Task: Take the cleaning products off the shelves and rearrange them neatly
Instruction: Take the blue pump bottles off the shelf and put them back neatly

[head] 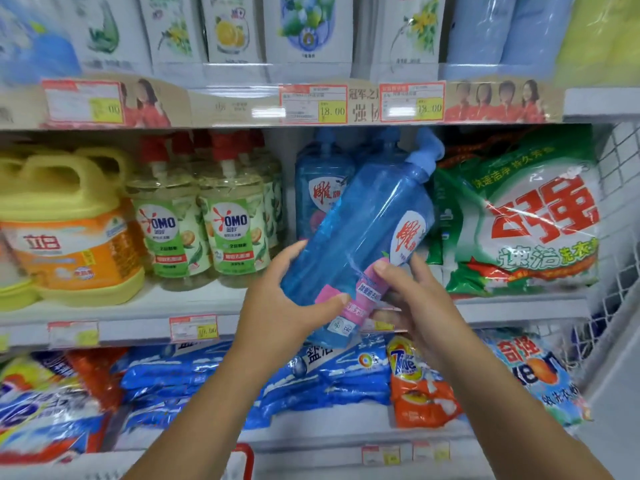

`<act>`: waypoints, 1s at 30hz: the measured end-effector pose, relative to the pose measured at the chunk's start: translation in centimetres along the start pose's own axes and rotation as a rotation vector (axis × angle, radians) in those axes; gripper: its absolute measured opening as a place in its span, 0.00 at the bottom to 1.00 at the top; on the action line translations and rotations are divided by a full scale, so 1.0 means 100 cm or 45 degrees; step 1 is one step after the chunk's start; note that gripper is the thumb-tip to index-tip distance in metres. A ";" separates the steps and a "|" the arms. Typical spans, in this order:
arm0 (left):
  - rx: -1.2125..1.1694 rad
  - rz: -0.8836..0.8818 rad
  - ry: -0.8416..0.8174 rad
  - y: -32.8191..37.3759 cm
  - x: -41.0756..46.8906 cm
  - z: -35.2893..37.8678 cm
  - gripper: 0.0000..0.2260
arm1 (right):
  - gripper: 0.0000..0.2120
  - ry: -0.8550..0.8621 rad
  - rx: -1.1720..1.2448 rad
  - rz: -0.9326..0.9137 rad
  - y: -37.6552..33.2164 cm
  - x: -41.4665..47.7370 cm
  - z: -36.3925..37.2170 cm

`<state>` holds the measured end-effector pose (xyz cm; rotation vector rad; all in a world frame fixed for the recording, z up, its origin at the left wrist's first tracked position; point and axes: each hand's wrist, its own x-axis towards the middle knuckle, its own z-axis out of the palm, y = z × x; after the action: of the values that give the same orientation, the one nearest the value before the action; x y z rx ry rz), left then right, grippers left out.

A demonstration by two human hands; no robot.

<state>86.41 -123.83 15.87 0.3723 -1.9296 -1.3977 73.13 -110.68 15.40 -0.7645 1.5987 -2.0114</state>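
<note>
Both hands hold one blue bottle (360,233), tipped to the right, at the middle shelf (194,303). The left hand (287,299) wraps its bottom. The right hand (412,296) pinches its label side.

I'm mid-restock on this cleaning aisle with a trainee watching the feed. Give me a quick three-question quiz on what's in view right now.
1. True or false: the blue pump bottle stands upright on a shelf.
2. What stands just left of the shelved blue bottles? A) OMO pump bottles B) a Tide bag C) a yellow jug
3. Fill in: the held bottle's pump head points toward the upper ____.

Key: 1 false: it is tilted in the air, gripped near its base by the left hand and the right hand. 2 A. 3 right.
</note>
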 end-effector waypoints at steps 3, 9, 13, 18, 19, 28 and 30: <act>-0.007 0.013 0.087 -0.017 -0.034 0.001 0.33 | 0.56 0.108 -0.106 -0.023 -0.016 -0.013 0.002; 0.243 0.115 0.068 -0.039 -0.069 0.015 0.37 | 0.44 0.326 -0.072 -0.208 -0.012 -0.028 0.017; 0.170 -0.051 -0.316 -0.040 -0.054 -0.010 0.40 | 0.35 0.296 0.081 -0.206 -0.002 -0.035 0.004; -0.461 -0.573 -0.891 -0.059 -0.058 -0.023 0.43 | 0.35 0.041 0.069 -0.132 0.009 -0.037 -0.002; -0.436 -0.529 -0.858 -0.063 -0.062 -0.019 0.43 | 0.34 -0.015 0.055 -0.110 0.008 -0.038 -0.002; 0.393 -0.068 -0.155 -0.059 -0.082 0.002 0.53 | 0.40 0.322 -0.144 -0.139 0.007 -0.046 0.012; 0.295 -0.158 -0.297 -0.055 -0.071 -0.010 0.45 | 0.38 0.293 -0.073 -0.177 0.004 -0.044 0.002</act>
<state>91.18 -122.31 8.34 0.4620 -2.3044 -1.3472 76.59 -108.03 14.43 -0.7028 1.7815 -2.2295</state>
